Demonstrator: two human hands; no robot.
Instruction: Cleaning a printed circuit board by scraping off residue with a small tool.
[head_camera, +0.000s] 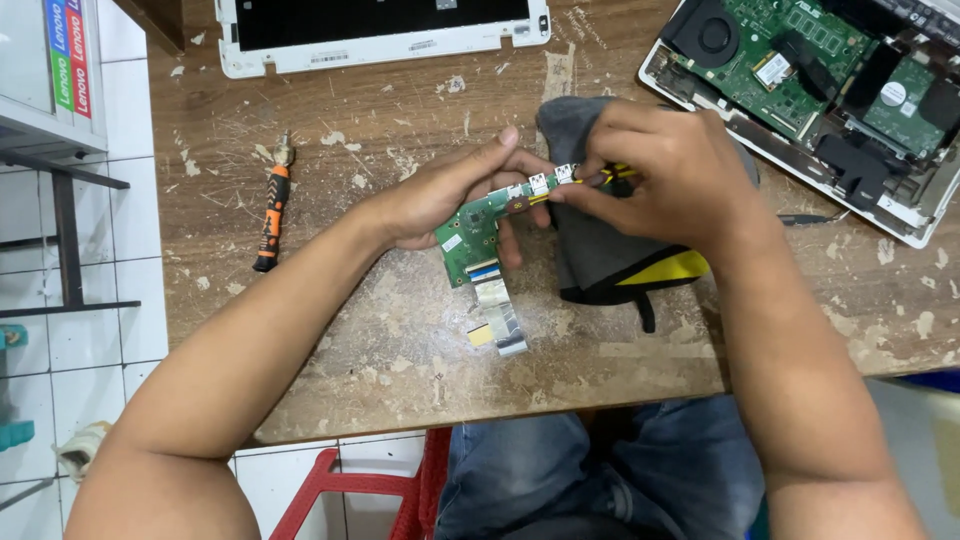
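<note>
My left hand (445, 195) holds a small green circuit board (478, 225) above the wooden table (400, 340). Silver ports line the board's upper right end, and a flat ribbon cable (497, 310) hangs from its lower end onto the table. My right hand (665, 175) grips a thin tool with a yellow and black handle (618, 175), its tip touching the board near the ports. Under my right hand lies a grey, black and yellow pouch (605, 255).
An orange and black screwdriver (272, 205) lies at the left of the table. An opened laptop base with exposed green motherboard and fan (800, 70) sits at top right. A white laptop lid panel (380, 40) lies at the top. A red stool (340, 490) stands below.
</note>
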